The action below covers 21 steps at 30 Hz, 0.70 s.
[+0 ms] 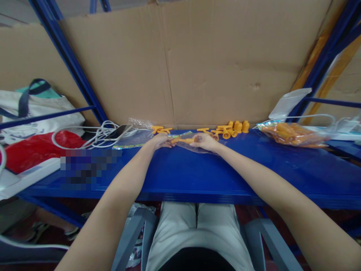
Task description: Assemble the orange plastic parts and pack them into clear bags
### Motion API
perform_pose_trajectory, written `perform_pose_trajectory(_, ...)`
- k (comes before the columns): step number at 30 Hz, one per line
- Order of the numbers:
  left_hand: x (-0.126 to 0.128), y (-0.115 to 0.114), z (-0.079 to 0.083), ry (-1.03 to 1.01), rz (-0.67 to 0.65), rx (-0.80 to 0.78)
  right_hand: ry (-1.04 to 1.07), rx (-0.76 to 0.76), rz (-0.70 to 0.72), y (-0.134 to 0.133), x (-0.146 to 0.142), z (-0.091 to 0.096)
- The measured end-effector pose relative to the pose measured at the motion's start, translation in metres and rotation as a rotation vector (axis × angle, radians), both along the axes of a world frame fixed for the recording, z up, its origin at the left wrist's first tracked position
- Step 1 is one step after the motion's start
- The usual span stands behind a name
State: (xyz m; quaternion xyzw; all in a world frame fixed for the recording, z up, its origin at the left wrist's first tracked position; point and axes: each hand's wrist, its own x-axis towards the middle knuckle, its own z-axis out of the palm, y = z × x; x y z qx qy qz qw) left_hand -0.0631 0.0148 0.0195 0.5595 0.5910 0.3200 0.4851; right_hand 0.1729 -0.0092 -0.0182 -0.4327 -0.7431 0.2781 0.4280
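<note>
My left hand (163, 140) has its fingers closed at one end of an orange plastic piece (184, 140). My right hand (206, 142) grips the same stretch from the other side, where a clear plastic bag (194, 149) with a coloured top edge lies around or under the piece; which of the two cannot be made out. Beside my left hand lies a flat clear bag (132, 140). Behind it are orange T-shaped pieces (162, 130). More orange T-shaped pieces (217, 132) and several orange cup-like pieces (238, 127) stand behind my right hand.
A filled bag of orange pieces (293, 134) lies on the blue table (180, 177) at right. On the left are a phone (120, 131), coiled white cables (104, 132), a red bag (47, 145) and a tote bag (42, 109). A cardboard wall (197, 67) closes the back.
</note>
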Motion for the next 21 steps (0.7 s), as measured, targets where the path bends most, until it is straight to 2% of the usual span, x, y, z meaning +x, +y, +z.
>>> perform_pose_trajectory(4,0.003,-0.005,0.007,0.033,0.060,-0.042,0.053,-0.001,0.037,-0.001,-0.001,0.000)
perform_pose_trajectory(9,0.004,-0.008,0.012,0.071,0.096,-0.072,0.023,0.113,-0.068,0.002,-0.005,-0.003)
perform_pose_trajectory(12,0.003,-0.008,0.013,0.088,0.085,-0.091,0.000,0.137,-0.082,0.000,-0.008,-0.003)
perform_pose_trajectory(21,0.000,-0.007,0.012,0.090,0.074,-0.101,0.110,-0.049,-0.018,-0.011,-0.012,0.000)
